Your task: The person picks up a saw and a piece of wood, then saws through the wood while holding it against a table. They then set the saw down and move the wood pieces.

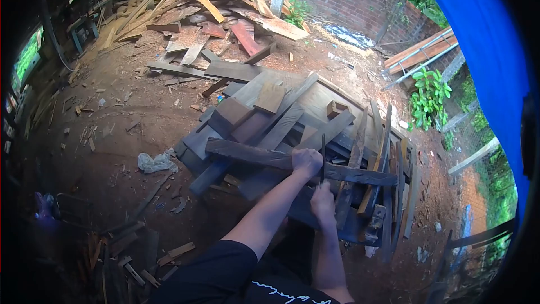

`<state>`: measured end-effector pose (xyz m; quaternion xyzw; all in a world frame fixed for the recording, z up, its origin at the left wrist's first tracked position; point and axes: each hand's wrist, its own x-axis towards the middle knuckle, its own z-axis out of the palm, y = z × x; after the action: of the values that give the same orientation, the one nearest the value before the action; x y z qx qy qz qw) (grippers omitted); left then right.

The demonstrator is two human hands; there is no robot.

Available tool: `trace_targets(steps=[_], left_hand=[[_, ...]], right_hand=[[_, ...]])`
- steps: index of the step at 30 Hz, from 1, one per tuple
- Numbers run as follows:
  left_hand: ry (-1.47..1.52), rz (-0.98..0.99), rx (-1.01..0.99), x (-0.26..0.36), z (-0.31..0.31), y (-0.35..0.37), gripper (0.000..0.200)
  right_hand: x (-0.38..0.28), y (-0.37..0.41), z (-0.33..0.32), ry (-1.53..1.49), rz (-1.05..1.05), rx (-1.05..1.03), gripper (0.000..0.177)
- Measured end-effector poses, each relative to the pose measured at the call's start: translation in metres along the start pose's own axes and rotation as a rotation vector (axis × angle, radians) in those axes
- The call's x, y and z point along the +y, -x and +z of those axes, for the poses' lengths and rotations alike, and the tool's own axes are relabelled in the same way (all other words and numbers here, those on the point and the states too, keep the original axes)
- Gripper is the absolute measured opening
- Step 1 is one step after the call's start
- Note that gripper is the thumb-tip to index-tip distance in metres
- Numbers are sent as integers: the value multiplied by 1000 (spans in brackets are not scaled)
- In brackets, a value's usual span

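My left hand [307, 162] is closed over a long dark wooden beam [247, 153], which lies across a pile of planks. In my right hand [323, 202], fingers wrapped round its handle, is a handsaw [323, 155]. Its thin dark blade appears edge-on and crosses the beam just right of my left hand. The beam's right part [363, 175] continues past the blade. The handle is mostly hidden by my fingers, and the blade's teeth cannot be made out.
Under the beam is a stack of planks [275, 126] and offcuts, with a small wooden block [336, 109] on top. Loose slats [388, 135] slant along its right side. A plastic bag [156, 161] lies left on the dirt; a scrap-wood heap [225, 11] rises behind.
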<state>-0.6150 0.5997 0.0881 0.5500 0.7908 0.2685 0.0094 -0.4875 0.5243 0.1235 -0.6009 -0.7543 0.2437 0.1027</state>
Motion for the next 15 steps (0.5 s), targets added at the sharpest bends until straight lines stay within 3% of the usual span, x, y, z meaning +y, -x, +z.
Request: trace_targets(steps=[4, 6, 10, 15], left_hand=[[-1, -69, -143, 4, -6, 0, 30], [-12, -24, -55, 4, -8, 1, 35], [-7, -55, -101, 4, -8, 0, 31], [9, -19, -60, 1, -1, -1, 33]], right_hand=[[-3, 19, -3, 4, 14, 17, 26], [-10, -9, -2, 28, 38, -2, 25], [-8, -28, -1, 41, -4, -11, 25], [1, 19, 1, 52, 28, -11, 24]])
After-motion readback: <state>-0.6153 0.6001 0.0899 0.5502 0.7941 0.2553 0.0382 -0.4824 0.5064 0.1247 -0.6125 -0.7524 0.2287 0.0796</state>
